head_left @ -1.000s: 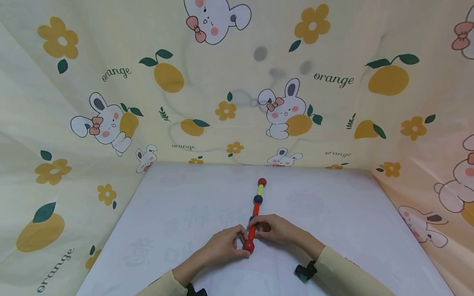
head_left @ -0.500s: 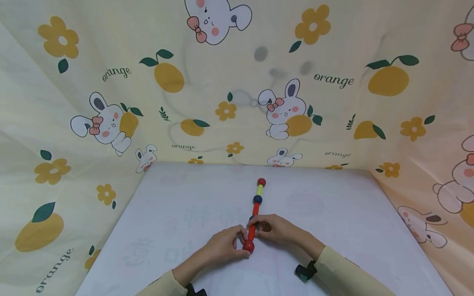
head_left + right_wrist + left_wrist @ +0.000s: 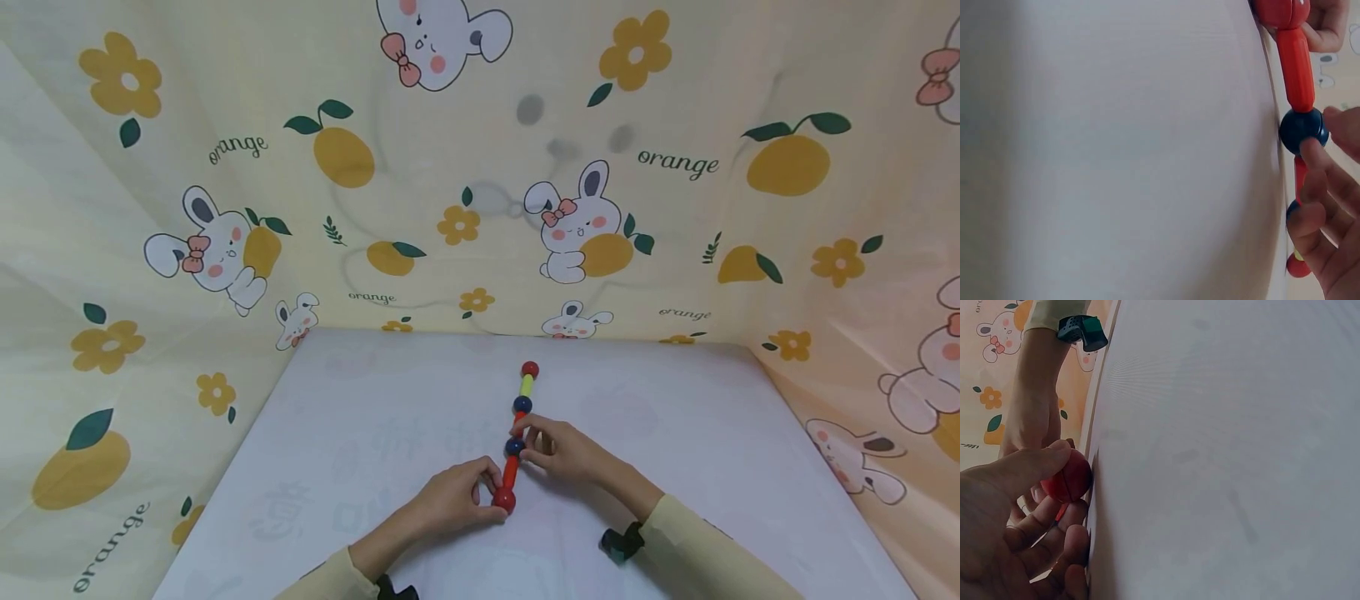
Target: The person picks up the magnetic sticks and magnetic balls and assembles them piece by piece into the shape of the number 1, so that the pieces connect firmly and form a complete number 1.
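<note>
A straight chain of balls and rods lies on the white table (image 3: 637, 400). From near to far, it has a red ball (image 3: 504, 500), a red rod (image 3: 510, 472), a blue ball (image 3: 514, 447), a second red rod partly under fingers, another blue ball (image 3: 522, 404), a yellow-green rod (image 3: 527, 386) and a red end ball (image 3: 530, 368). My left hand (image 3: 453, 498) pinches the near red ball between thumb and fingers. Around the nearer blue ball my right hand (image 3: 568, 454) has its thumb and index finger, which touch it in the right wrist view (image 3: 1329, 181).
Behind the table hangs a cream cloth (image 3: 420, 167) printed with rabbits, oranges and flowers, which also covers both sides. A black wrist mount (image 3: 621, 543) sits at the right sleeve, another (image 3: 396, 588) at the left.
My right hand has shifted slightly away from me along the chain, uncovering the nearer blue ball. The left hand keeps its place on the red ball, and the chain looks unmoved.
</note>
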A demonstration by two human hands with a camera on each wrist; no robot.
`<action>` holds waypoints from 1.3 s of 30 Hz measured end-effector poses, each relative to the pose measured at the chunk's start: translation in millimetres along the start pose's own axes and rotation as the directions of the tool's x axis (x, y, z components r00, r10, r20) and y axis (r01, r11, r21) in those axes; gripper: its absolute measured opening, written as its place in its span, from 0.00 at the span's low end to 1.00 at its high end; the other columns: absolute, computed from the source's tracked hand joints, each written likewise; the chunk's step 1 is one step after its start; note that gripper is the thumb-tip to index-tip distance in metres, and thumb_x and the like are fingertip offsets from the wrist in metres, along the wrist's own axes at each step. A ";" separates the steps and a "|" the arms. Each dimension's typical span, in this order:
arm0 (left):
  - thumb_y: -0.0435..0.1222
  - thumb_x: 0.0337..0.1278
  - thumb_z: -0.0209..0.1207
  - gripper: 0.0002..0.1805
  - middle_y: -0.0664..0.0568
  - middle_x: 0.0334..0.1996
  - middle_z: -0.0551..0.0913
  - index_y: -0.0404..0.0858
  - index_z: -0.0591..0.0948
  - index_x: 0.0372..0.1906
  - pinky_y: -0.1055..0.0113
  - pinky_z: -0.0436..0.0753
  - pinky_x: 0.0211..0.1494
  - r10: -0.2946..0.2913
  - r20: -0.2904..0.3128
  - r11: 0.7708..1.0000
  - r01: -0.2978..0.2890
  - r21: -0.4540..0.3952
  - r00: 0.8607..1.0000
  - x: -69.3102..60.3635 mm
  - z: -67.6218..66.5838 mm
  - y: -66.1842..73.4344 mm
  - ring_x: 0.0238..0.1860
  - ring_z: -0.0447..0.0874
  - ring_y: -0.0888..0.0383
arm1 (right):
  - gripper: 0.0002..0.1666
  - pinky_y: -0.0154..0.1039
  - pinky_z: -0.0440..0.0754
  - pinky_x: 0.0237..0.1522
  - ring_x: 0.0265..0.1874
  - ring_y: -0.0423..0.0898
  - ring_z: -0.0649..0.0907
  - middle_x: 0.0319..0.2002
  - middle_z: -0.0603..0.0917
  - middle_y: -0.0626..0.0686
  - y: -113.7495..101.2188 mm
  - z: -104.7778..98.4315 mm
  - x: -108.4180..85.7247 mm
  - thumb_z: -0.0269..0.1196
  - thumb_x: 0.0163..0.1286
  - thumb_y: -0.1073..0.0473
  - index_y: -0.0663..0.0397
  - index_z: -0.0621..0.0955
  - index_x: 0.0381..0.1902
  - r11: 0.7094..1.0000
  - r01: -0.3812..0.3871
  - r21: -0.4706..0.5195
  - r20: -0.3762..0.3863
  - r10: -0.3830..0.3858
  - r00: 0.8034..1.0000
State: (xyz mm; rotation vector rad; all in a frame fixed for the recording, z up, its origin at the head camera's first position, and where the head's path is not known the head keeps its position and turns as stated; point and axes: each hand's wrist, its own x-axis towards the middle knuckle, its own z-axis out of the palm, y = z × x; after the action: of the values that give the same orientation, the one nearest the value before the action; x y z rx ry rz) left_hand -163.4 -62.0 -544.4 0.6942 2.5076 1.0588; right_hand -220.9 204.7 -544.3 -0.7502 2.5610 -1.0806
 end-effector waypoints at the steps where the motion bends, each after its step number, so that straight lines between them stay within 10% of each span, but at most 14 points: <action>1: 0.49 0.55 0.80 0.21 0.70 0.36 0.83 0.54 0.80 0.48 0.70 0.72 0.31 0.000 0.000 1.000 0.000 0.000 1.000 0.3 0.1 -0.4 0.28 0.73 0.66 | 0.20 0.37 0.83 0.36 0.33 0.42 0.82 0.39 0.84 0.40 0.4 -0.3 0.8 0.70 0.77 0.54 0.38 0.80 0.63 1.000 -0.001 -0.009 -0.023 0.001 1.000; 14: 0.49 0.55 0.80 0.21 0.69 0.36 0.84 0.55 0.80 0.47 0.70 0.73 0.32 -0.032 0.002 0.999 0.032 -0.018 1.000 3.7 4.0 1.3 0.29 0.75 0.65 | 0.23 0.36 0.80 0.29 0.28 0.43 0.79 0.46 0.87 0.47 6.1 -2.5 11.1 0.73 0.73 0.59 0.43 0.78 0.62 0.992 -0.123 0.021 -0.300 0.123 0.946; 39: 0.50 0.55 0.80 0.20 0.71 0.34 0.83 0.57 0.80 0.45 0.69 0.71 0.31 -0.056 -0.040 0.998 0.056 -0.009 0.998 8.4 20.6 8.2 0.28 0.74 0.65 | 0.21 0.36 0.82 0.32 0.32 0.45 0.81 0.42 0.86 0.45 4.1 6.6 10.5 0.74 0.72 0.59 0.41 0.79 0.59 0.973 -0.193 0.127 -0.247 0.220 0.944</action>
State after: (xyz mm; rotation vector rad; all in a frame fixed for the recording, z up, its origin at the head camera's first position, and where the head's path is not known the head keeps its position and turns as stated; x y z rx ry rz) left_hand -158.1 -40.6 -553.1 0.6030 2.5398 1.0723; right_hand -228.3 197.5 -552.3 -0.3219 2.6953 -1.3007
